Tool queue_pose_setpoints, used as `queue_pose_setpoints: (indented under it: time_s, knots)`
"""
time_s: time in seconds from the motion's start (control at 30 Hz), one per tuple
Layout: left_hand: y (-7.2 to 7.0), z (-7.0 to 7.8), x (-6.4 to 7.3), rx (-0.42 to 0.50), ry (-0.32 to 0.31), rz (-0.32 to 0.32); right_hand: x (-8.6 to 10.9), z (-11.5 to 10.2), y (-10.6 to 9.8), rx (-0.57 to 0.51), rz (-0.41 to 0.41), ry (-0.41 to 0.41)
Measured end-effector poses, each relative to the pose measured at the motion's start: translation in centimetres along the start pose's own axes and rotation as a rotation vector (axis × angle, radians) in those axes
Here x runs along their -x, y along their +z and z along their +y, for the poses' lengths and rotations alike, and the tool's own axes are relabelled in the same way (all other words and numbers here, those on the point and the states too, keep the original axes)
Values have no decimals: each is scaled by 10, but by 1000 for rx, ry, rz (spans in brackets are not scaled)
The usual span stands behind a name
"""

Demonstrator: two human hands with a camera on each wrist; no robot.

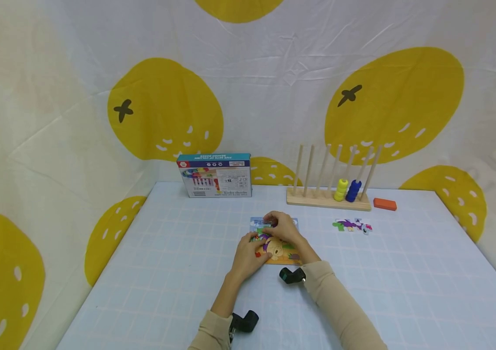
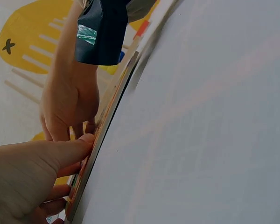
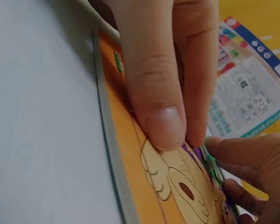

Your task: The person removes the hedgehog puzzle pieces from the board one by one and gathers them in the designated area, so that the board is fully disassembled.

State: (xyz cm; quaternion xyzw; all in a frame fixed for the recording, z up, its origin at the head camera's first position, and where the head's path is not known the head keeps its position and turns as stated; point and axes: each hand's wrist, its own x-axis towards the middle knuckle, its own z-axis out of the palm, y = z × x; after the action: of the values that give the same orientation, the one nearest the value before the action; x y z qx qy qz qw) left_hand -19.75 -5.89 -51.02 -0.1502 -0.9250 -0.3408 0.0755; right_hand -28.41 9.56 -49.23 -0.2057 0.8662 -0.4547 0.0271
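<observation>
Head view: the picture puzzle [image 1: 282,257] lies on the table [image 1: 165,291], directly under the fingers of both hands. The left hand [image 1: 246,255] rests on its left part, thumb and forefinger set apart on the printed face, with some purple showing between them; in the right wrist view that thumb's tip lies against a cream-coloured printed figure [image 3: 186,196]. The right hand [image 1: 286,228] arches over the upper part, its fingers bent down to the board and the thumb on the near side; whether they pinch a piece I cannot tell. To the right of these fingers, well apart, lie loose puzzle pieces [image 1: 349,224]. Farther beyond them stands a wooden rack [image 1: 311,198] with yellow beads [image 1: 340,191] and blue beads [image 1: 353,191] on its rods, and an orange block [image 1: 385,204] just beside it. Beyond the left fingers, well apart, stands a printed box [image 1: 215,180]
</observation>
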Motion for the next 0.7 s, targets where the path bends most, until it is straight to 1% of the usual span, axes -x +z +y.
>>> queue_pose_setpoints:
  time_s: [0.13,0.2,0.43,0.6,0.7]
  knots:
    - [1,0,-1,7,-8,-1,0,-4,1,-18,7,12]
    - [1,0,-1,7,-11,0,0,-4,1,-9,1,20]
    - [-1,0,0,8,-6,3,-1,-7,-3,20,-65,52]
    - [0,-1,0,3,-4,1,-3,-11,-6,83,-117,59]
    - [0,-1,0,1,-4,1,-5,-12,-6,111,-123,73]
